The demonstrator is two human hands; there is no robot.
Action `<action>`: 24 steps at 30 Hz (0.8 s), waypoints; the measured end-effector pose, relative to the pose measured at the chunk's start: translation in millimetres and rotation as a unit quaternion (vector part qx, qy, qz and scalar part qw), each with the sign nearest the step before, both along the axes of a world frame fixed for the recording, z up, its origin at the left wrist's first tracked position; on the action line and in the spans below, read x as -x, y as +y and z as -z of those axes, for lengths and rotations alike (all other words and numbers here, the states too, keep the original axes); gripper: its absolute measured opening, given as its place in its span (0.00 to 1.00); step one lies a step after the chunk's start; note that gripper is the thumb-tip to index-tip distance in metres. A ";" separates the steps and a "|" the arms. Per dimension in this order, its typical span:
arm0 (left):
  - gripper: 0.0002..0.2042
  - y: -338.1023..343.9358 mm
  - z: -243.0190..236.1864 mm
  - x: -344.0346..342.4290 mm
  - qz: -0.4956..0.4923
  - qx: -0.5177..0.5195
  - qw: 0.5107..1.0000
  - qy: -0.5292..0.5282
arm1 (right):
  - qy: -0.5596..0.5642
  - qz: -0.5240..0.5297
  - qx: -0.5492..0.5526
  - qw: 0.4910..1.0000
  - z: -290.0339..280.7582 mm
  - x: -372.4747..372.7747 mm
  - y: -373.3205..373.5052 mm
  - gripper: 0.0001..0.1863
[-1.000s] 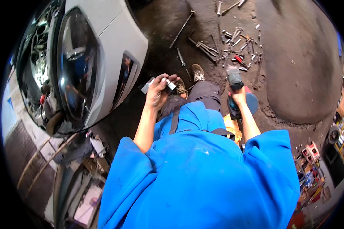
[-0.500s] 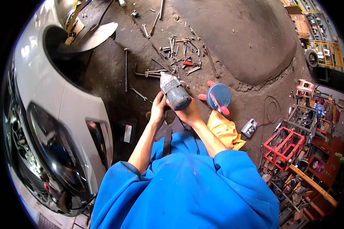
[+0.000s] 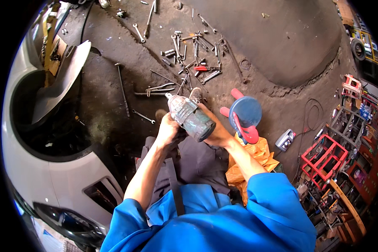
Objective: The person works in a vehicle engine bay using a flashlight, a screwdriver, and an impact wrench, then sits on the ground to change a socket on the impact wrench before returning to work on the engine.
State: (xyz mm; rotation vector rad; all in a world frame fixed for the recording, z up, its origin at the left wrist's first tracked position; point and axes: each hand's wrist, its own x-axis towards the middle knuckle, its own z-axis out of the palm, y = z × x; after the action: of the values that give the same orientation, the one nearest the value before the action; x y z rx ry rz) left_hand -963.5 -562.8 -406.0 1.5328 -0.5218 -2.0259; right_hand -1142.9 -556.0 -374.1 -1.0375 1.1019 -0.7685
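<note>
The right hand [image 3: 217, 129] is wrapping around the hidden grip of a power tool [image 3: 192, 117], which is now sitting between both hands; a second ago it was hanging well out to the right. The left hand [image 3: 168, 129] is curling close beside the tool's left flank; cannot tell whether it is pinching the small silvery piece it was holding then. Reading: both hands are now apparently working together at the tool. The casing is showing scuffed, grimy grey-green, its bare metal tip pointing just ahead of the left hand. Right of the right hand, a stool [image 3: 250, 110] is presenting a smooth blue disc; orange sheeting [image 3: 256, 157] is crumpling nearby. Left of the left hand, pale car bodywork [image 3: 33, 176] is curving glossily. Well ahead, steel spanners [image 3: 139, 33] are lying on rough, dark ground.
</note>
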 end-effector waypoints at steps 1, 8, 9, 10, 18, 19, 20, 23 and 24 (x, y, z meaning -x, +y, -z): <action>0.09 -20.9 7.3 -9.5 -0.039 -0.091 0.994 -0.036 | 0.017 -0.006 0.021 1.000 9.0 14.2 -0.1 0.32; 0.13 -79.9 133.5 -147.9 -0.242 -0.125 0.962 -0.020 | 0.237 0.072 -0.076 0.966 74.3 92.0 24.2 0.22; 0.13 -64.9 151.4 -139.0 -0.214 -0.172 0.961 0.039 | 0.256 0.098 -0.104 0.956 100.9 93.8 29.5 0.22; 0.13 -56.6 169.1 -115.5 -0.192 -0.189 0.962 0.051 | 0.266 0.117 -0.094 0.952 127.3 96.2 26.6 0.21; 0.21 -91.6 371.4 16.9 0.159 -0.110 0.976 -0.103 | 0.217 0.241 -0.063 0.944 271.5 63.8 -10.7 0.22; 0.21 -98.7 416.8 14.8 0.172 -0.072 0.974 -0.125 | 0.191 0.278 -0.075 0.938 262.5 47.5 -33.2 0.19; 0.19 -106.6 459.7 18.3 0.186 -0.067 0.971 -0.137 | 0.093 0.332 -0.116 0.931 279.1 43.1 -32.6 0.16; 0.17 -145.4 537.5 36.3 0.342 0.141 0.891 -0.264 | 0.080 0.356 -0.179 0.914 310.1 40.1 -38.5 0.12; 0.16 -164.9 566.6 43.1 0.401 0.247 0.815 -0.339 | 0.131 0.319 -0.217 0.913 310.4 44.7 -44.4 0.12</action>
State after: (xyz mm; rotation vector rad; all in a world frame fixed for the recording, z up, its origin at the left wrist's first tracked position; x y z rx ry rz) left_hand -1006.6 -727.6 -972.5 1.8092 -2.0924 -1.5160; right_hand -1187.7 -600.4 -684.5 -0.3936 1.7928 -0.8486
